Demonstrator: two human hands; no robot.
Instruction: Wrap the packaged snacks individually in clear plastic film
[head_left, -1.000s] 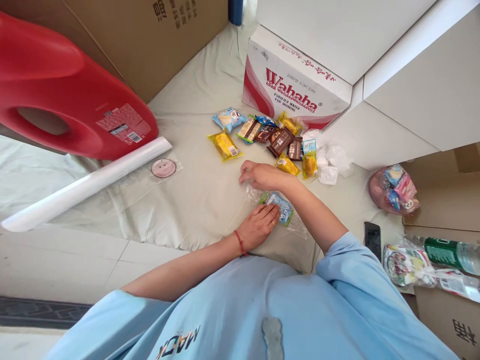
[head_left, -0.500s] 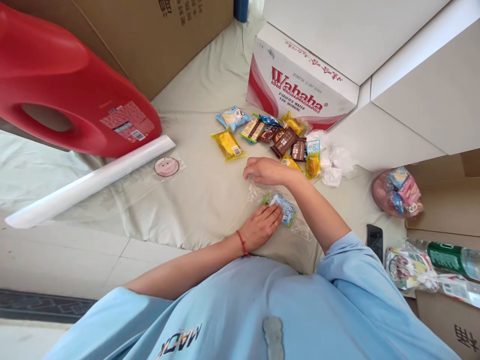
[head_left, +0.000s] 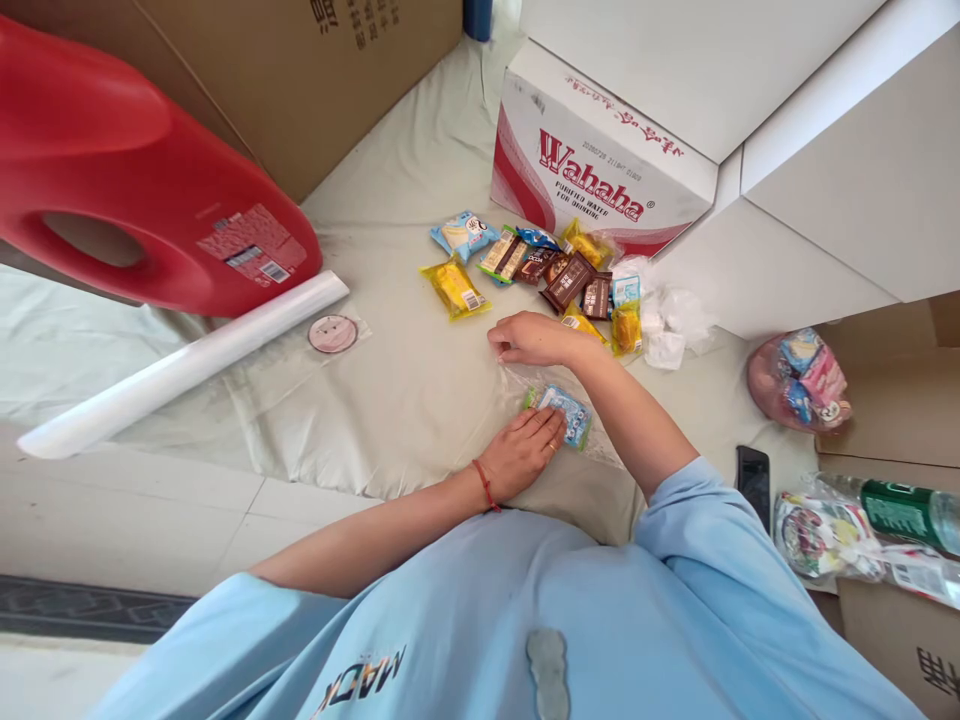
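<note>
My left hand point(head_left: 525, 455), with a red bracelet at the wrist, lies flat with its fingertips on a blue snack packet point(head_left: 571, 412) with green edges. This packet is in or on a clear plastic bag point(head_left: 602, 452) spread over the pale cloth. Just beyond it, my right hand point(head_left: 531, 338) has its fingers curled down and pinched at the bag's far left edge; the fingertips are partly hidden. Past my right hand lies a pile of wrapped snacks, with brown packets point(head_left: 568, 284), yellow packets point(head_left: 454, 288) and a light blue packet point(head_left: 463, 236).
A white plastic roll point(head_left: 187, 362) and a round pink label point(head_left: 333, 334) lie to the left, beside a red jug point(head_left: 172, 190). A Wahaha carton point(head_left: 592, 165) stands behind the snacks. On the right are a phone point(head_left: 753, 486), a snack-filled tub point(head_left: 772, 385) and a bottle point(head_left: 896, 508).
My right hand's fingers have drawn closer together at the bag's edge. My left hand stays on the blue packet.
</note>
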